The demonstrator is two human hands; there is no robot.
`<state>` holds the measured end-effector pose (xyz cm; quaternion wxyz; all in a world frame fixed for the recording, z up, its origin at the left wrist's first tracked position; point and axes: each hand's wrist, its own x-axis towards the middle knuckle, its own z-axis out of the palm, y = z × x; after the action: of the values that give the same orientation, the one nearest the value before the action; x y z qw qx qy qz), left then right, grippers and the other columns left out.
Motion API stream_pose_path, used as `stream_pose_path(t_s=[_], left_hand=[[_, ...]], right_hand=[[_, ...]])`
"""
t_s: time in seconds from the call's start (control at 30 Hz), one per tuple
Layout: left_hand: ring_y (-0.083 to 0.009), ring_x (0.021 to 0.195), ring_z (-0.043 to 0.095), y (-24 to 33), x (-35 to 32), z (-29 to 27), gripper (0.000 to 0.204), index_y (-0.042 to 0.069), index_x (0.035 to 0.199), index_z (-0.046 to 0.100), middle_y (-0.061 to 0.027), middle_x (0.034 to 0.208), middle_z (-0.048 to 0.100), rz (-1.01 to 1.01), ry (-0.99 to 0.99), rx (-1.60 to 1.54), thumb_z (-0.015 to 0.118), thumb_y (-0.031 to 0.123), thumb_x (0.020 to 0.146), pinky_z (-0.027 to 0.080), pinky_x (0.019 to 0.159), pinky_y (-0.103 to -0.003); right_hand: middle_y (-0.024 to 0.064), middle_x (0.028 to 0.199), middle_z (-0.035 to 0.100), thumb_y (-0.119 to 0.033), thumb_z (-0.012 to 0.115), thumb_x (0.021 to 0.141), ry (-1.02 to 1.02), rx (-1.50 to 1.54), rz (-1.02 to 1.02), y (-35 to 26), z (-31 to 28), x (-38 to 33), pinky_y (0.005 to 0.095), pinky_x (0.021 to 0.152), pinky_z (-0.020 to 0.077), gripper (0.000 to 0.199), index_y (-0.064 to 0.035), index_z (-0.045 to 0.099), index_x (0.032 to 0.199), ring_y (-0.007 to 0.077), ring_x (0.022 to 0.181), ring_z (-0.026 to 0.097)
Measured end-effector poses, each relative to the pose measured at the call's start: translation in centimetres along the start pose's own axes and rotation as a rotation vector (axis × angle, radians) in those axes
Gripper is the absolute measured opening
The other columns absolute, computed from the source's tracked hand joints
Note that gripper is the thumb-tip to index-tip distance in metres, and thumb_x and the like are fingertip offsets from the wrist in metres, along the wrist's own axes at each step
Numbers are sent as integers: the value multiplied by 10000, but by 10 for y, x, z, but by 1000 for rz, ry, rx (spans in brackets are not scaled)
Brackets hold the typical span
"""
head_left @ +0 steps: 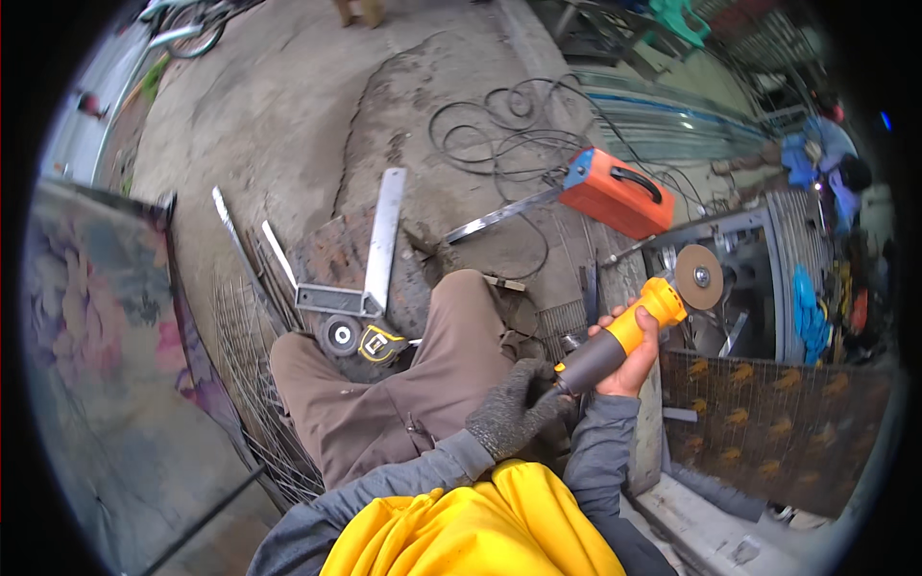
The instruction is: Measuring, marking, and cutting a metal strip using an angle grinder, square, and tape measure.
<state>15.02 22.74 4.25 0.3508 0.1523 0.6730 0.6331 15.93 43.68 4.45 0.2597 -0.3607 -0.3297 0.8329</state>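
Observation:
My bare right hand (632, 357) is wrapped round the yellow and dark grey body of an angle grinder (605, 348). The brown disc (699, 276) at its head points up and to the right, and the disc touches nothing that I can see. At the grinder's rear end, where the cord leaves it, my left hand (517, 411) in a dark grey knit glove is closed against the casing; its fingertips are partly hidden. In front of my knees lie a metal try square (382, 240), a round grinding disc (341, 334) and a yellow and black tape measure (379, 344).
An orange box-shaped machine (615, 194) with a black handle stands ahead to the right, by a coiled black cable (499, 125). Thin metal rods (252, 384) lie left of my legs. A patterned sheet (106, 317) borders the left. Another person (826, 154) crouches at far right.

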Motion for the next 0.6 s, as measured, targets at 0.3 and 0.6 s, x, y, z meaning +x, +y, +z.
stream_pose_path(t_s=[0.3, 0.6], left_hand=[[-301, 1024, 715, -10, 17, 19, 439, 11, 1277, 684, -195, 1142, 718, -89, -131, 73, 757, 346, 1003, 561, 900, -391], [-176, 991, 697, 10, 39, -88, 292, 25, 1238, 674, -97, 1064, 743, -35, 96, 170, 764, 183, 1010, 561, 881, -316]], right_hand=[[48, 982, 648, -291, 729, 948, 85, 174, -74, -5, -39, 4, 420, 714, 600, 380, -134, 559, 1250, 213, 788, 676], [77, 978, 667, -316, 727, 950, -37, -122, 428, 8, -139, 59, 402, 733, 611, 406, -85, 565, 1241, 217, 850, 698]])
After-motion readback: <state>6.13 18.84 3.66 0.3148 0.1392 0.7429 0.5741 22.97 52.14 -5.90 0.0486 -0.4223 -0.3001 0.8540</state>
